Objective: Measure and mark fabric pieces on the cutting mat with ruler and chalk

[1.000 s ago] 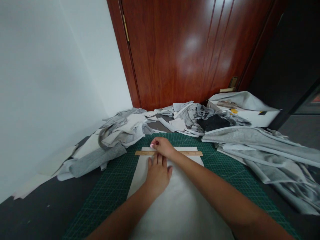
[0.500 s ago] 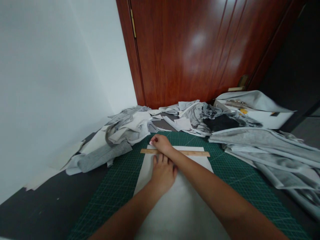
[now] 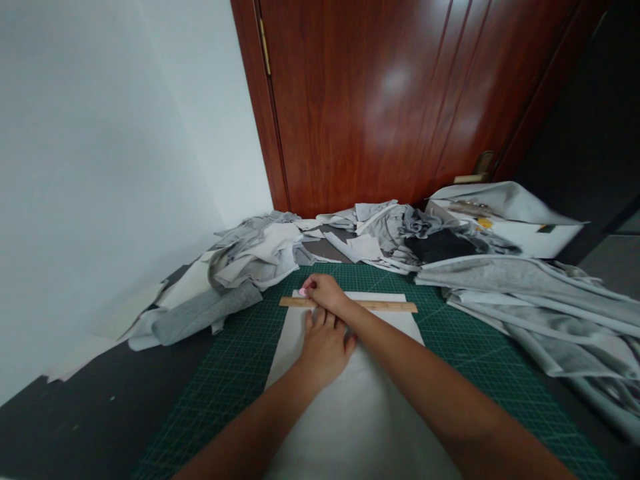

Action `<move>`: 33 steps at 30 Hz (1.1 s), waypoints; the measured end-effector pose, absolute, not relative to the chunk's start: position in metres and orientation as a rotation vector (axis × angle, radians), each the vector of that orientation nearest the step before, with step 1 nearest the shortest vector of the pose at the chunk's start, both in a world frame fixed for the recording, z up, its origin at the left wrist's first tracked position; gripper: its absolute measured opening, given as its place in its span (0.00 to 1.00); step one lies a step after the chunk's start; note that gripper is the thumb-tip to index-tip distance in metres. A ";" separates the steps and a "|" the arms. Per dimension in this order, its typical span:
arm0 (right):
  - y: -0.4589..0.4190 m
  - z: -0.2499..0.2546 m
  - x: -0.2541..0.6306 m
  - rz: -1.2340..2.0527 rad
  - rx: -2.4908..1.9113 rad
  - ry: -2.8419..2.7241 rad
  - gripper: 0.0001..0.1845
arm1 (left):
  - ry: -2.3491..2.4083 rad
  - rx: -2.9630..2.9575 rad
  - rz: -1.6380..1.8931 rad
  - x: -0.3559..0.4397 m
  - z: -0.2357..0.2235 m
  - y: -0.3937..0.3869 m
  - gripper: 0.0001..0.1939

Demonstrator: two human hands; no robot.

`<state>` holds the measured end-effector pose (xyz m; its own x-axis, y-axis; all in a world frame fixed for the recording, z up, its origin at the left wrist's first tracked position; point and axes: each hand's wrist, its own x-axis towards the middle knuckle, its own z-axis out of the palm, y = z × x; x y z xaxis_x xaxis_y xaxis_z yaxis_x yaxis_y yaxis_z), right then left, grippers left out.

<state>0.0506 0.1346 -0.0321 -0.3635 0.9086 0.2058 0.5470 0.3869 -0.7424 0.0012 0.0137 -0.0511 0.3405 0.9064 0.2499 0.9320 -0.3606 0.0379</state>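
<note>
A wooden ruler [image 3: 383,306] lies crosswise over the far end of a pale fabric piece [image 3: 360,427]. My left hand [image 3: 326,350] rests flat on the fabric, fingers apart, with its fingertips at the ruler's near edge. Crossing over it, my right hand [image 3: 324,293] is closed in a pinch on a small, flat, pinkish-white piece of tailor's chalk [image 3: 303,292]. The chalk is just beyond the ruler, near the fabric's far left corner. My right wrist and forearm hide the ruler's middle.
A green cutting mat [image 3: 480,340] lies under the fabric. Grey and white fabric scraps [image 3: 265,257] heap up at the left and back. Stacked grey fabric [image 3: 515,287] and a white box [image 3: 530,235] stand right. A wooden door [image 3: 370,107] and white wall [image 3: 100,133] rise behind.
My right hand has come down slightly, bringing the chalk closer to the fabric's far edge by the ruler. My left hand stays flat in place. The whole view has shifted a little.
</note>
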 end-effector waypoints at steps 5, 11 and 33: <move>0.140 -0.029 0.039 0.729 -1.279 -2.116 0.06 | -1.698 -2.503 -0.357 0.001 -0.050 0.013 0.23; 0.141 -0.024 0.026 0.700 -1.317 -2.188 0.06 | -1.717 -2.577 -0.349 0.001 -0.047 0.013 0.22; 0.141 -0.023 0.030 0.668 -1.218 -2.268 0.02 | -1.722 -2.441 -0.316 0.000 -0.051 0.014 0.26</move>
